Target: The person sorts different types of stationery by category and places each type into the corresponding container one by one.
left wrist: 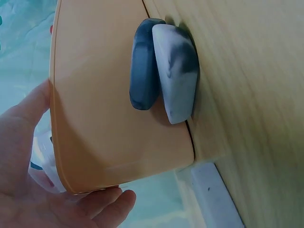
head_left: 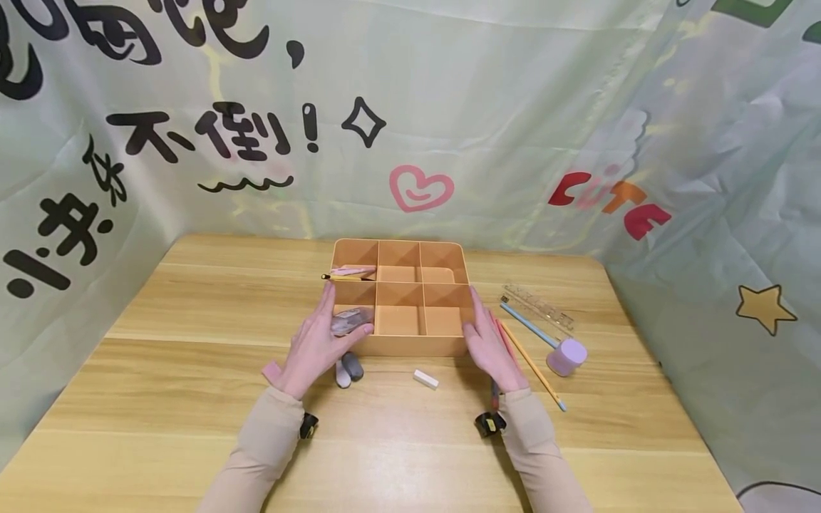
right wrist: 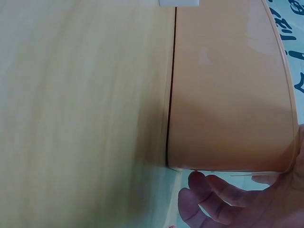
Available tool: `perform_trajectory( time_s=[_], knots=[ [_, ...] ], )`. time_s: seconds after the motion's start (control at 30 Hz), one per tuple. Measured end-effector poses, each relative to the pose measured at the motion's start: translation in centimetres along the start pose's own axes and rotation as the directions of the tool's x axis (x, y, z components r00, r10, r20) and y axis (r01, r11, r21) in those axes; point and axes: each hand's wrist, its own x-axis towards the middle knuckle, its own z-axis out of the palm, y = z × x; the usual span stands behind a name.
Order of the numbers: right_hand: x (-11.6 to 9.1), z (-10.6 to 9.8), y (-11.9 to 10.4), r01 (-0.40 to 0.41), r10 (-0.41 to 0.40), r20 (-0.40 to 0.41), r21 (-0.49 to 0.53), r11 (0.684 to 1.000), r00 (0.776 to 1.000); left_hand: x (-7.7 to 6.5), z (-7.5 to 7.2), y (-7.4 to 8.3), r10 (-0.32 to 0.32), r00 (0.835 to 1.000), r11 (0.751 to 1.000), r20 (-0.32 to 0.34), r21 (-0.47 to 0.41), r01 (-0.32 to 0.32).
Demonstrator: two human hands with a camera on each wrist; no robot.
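Observation:
An orange six-compartment organizer box sits on the table between my hands. At its left front corner my left hand grips it, thumb along the front rim and fingers at the side. My right hand holds the opposite corner, its fingers bent against the side wall. A clear-wrapped item lies in the front left compartment. A yellow-and-black pencil and a pink item rest at the back left one. Against the front wall lean a dark rounded piece and a marbled grey-white one.
A white block lies in front of the box, and a pink block by my left wrist. To the right are a clear ruler, a blue pencil, a purple cylinder, an orange pencil and a red pencil.

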Motion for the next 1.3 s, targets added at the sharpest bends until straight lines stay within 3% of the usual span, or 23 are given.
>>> perform_trajectory(
  time_s=[0.4, 0.67, 0.93, 1.3],
  knots=[
    [0.0, -0.2, -0.2, -0.037, 0.037, 0.000, -0.156, 0.987, 0.999, -0.1, -0.2, 0.0, 0.000, 1.000, 1.000, 0.007, -0.009, 0.000],
    [-0.3, -1.3, -0.5, -0.020, 0.024, 0.027, -0.148, 0.989, 0.999, -0.1, -0.5, -0.1, 0.016, 1.000, 1.000, 0.005, -0.001, -0.016],
    [-0.5, -3.8, -1.3, 0.000, 0.002, 0.011, -0.182, 0.983, 1.000, -0.1, -0.4, -0.1, 0.020, 1.000, 1.000, 0.015, 0.002, -0.020],
    [-1.2, -9.3, -2.2, 0.005, 0.022, 0.093, -0.284, 0.959, 0.995, 0.0, -0.4, 0.1, 0.031, 0.999, 1.000, 0.025, 0.001, -0.031]
  ],
)
